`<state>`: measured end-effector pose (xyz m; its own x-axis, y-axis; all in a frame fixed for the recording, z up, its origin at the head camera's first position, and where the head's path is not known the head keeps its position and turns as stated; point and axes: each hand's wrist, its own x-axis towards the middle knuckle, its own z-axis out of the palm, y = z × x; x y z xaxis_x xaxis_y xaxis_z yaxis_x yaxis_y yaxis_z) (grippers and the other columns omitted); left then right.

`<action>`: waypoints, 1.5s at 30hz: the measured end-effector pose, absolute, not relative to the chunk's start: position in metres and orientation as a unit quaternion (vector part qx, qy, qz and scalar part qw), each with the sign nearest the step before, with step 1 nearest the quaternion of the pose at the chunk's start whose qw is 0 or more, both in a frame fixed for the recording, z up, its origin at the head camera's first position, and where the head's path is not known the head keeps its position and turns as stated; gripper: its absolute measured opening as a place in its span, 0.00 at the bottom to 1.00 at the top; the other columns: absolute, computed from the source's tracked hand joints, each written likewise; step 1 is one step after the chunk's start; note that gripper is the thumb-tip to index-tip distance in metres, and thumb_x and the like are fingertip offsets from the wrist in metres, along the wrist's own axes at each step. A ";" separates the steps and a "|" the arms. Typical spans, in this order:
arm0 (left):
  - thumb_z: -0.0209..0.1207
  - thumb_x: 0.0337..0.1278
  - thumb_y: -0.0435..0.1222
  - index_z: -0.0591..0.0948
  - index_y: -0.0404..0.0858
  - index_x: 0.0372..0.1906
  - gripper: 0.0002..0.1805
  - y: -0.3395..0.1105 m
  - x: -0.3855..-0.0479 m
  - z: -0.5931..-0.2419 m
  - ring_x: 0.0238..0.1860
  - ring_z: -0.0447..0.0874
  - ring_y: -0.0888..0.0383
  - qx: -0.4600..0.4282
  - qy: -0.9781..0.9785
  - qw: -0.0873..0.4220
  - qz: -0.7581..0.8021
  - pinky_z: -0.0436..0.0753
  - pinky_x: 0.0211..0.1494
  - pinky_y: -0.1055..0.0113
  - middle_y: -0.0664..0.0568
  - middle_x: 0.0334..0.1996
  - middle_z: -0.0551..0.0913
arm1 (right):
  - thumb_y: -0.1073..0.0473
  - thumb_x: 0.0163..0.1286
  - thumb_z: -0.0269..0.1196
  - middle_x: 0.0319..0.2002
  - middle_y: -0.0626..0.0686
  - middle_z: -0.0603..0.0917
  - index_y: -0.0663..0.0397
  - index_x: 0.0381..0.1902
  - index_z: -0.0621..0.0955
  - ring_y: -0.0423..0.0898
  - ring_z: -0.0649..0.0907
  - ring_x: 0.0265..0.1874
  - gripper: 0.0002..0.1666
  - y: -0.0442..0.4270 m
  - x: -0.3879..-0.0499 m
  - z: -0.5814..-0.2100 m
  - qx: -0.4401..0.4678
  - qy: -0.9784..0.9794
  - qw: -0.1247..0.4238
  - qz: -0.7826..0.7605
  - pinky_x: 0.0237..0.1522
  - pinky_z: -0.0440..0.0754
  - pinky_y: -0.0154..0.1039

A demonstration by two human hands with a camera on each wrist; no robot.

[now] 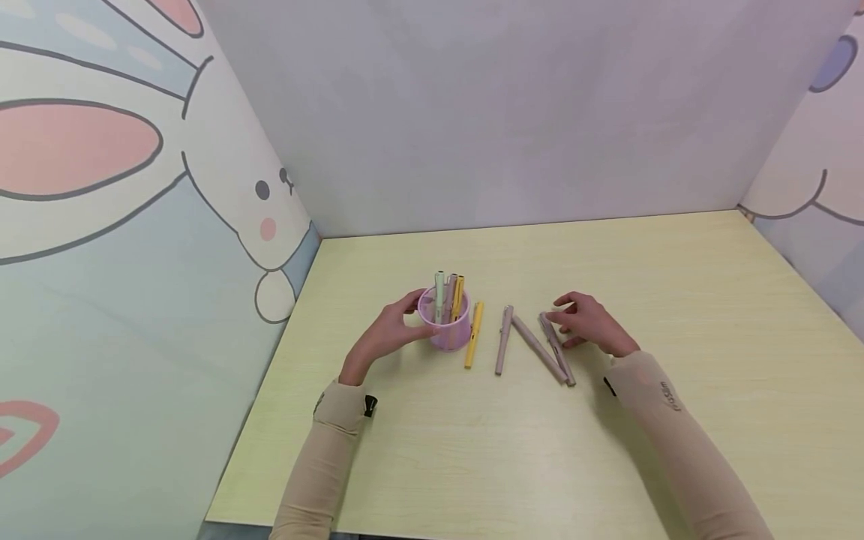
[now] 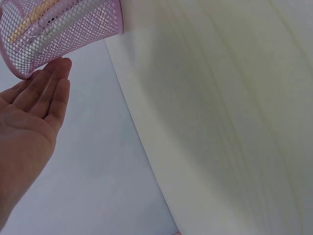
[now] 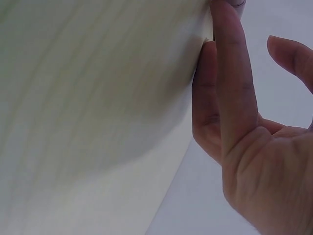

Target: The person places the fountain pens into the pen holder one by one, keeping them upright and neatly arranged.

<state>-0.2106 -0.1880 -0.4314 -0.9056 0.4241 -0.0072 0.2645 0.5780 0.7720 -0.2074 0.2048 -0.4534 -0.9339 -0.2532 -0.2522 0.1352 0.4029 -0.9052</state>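
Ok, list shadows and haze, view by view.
Head: soft shadow beside the right sleeve on the table; left wrist: broad shadow across the table, pens in the cup look hazy; right wrist: shadow beside the right hand, table grain soft.

Printed in small dark letters (image 1: 670, 396) on the right sleeve (image 1: 687, 446), near the wrist, set in one short slanting line in the head view, but too blurred to read for certain. Marked darkly as well near the wrist on the left sleeve (image 1: 319, 465), too small to tell whether with letters. Otherwise nothing legible.
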 end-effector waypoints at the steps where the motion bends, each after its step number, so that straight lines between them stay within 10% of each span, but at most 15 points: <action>1: 0.70 0.61 0.49 0.66 0.43 0.78 0.44 -0.188 -0.211 -0.431 0.66 0.73 0.46 0.194 0.883 0.096 0.415 0.74 0.66 0.45 0.49 0.69 0.75 | 0.57 0.78 0.61 0.56 0.71 0.74 0.77 0.68 0.64 0.56 0.80 0.44 0.34 0.205 -0.207 -0.453 -0.037 0.819 0.178 -0.544 0.38 0.88 0.45; 45: 0.69 0.62 0.48 0.66 0.41 0.78 0.43 -0.187 -0.209 -0.431 0.66 0.74 0.46 0.209 0.879 0.094 0.419 0.74 0.66 0.45 0.47 0.70 0.75 | 0.64 0.68 0.67 0.46 0.66 0.77 0.74 0.61 0.72 0.50 0.83 0.31 0.28 0.196 -0.211 -0.454 -0.060 0.861 0.195 -0.467 0.35 0.87 0.43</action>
<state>-0.2091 -0.1873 -0.4312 -0.8953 0.4454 0.0101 0.2881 0.5616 0.7756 -0.2108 0.1965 -0.4544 -0.9169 -0.2854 -0.2790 0.0782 0.5570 -0.8269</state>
